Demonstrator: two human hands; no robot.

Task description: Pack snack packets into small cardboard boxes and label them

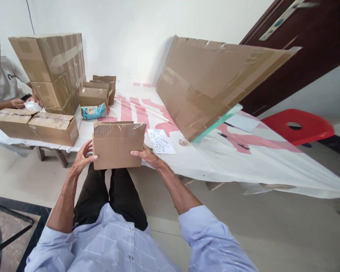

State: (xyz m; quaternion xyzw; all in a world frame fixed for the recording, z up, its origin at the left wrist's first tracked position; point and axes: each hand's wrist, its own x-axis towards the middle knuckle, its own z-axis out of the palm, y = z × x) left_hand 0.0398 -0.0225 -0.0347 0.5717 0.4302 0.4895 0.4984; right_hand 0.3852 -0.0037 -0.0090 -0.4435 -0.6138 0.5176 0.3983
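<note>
A small cardboard box with raised top flaps is held upright at the table's front edge, above the lap. My left hand grips its left side, thumb on the front face. On its right side my right hand does the same, thumb on the front and fingers hidden behind. The box's inside is not visible. Just right of it lies a white sheet covered with small ring-like marks or pieces. Behind the box a blue packet rests before two open cartons.
Stacked large boxes and two closed boxes stand at left, near a person handling something white. A big cardboard panel leans at right on the cloth-covered table. Beyond is a red stool.
</note>
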